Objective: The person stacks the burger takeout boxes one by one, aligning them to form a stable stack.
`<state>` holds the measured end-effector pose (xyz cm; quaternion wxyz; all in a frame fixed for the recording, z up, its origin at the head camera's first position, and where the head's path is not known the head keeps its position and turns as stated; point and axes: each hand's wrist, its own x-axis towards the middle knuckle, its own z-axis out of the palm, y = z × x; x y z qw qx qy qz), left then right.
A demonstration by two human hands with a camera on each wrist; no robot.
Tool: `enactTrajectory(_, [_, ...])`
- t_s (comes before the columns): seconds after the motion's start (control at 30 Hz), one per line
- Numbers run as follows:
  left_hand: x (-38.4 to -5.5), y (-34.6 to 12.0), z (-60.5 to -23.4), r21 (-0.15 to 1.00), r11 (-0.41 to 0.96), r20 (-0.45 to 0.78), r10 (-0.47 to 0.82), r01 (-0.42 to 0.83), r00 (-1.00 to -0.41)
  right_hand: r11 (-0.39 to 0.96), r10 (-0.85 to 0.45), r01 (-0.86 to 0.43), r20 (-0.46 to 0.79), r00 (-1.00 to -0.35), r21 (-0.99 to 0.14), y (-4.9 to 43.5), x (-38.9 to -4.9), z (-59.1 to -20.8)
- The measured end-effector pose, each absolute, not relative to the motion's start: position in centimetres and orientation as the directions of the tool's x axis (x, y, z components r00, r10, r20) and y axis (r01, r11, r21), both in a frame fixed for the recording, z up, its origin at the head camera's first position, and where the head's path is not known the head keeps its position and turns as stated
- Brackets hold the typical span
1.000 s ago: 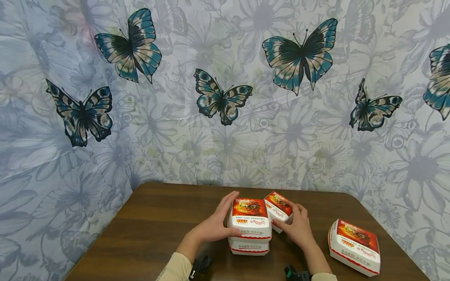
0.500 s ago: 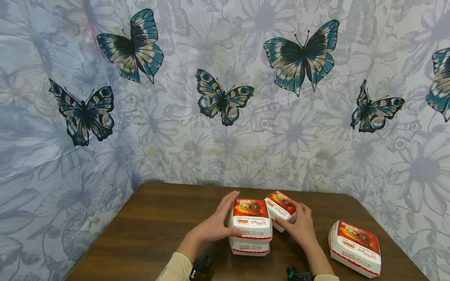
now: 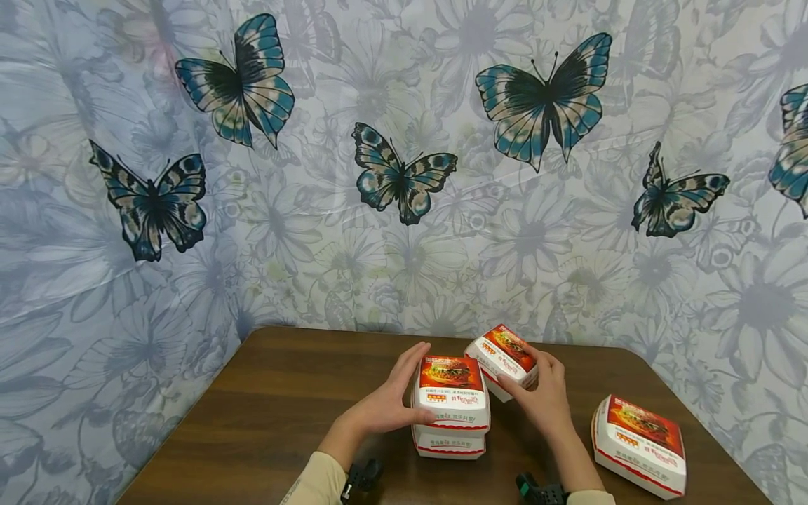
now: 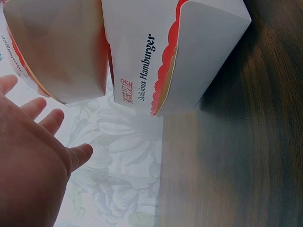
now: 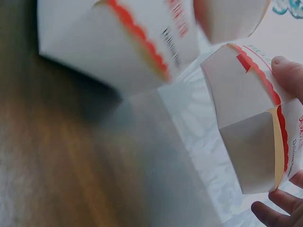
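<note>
Two white and red paper hamburger boxes stand stacked mid-table, an upper box (image 3: 451,403) on a lower box (image 3: 449,445). Beside the stack is my left hand (image 3: 381,405), its thumb at the upper box's front left corner and its fingers reaching along the left side. Those fingers (image 4: 51,122) look straight and spread in the left wrist view. My right hand (image 3: 544,393) grips a third hamburger box (image 3: 501,356) between thumb and fingers, right behind the stack. Its underside shows in the right wrist view, so this box (image 5: 248,151) is raised and tilted off the table.
Another hamburger box (image 3: 640,445) sits on the brown wooden table (image 3: 265,414) at the right. Behind the table's back edge hangs a pale floral cloth (image 3: 303,280) with printed butterflies.
My right hand has lifted its hamburger box a little upward and away, beside the upper box of the stack. The left hand and the stack have stayed put.
</note>
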<state>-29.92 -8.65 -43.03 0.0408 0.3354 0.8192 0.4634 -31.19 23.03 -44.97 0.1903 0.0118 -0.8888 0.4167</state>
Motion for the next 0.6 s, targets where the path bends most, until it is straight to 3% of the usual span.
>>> enactTrajectory(0.6, [-29.9, -8.7, -43.0, 0.784, 0.345, 0.248, 0.589, 0.516, -0.769, 0.609, 0.195, -0.298, 0.503, -0.842, -0.735, 22.2, -30.0, -41.6])
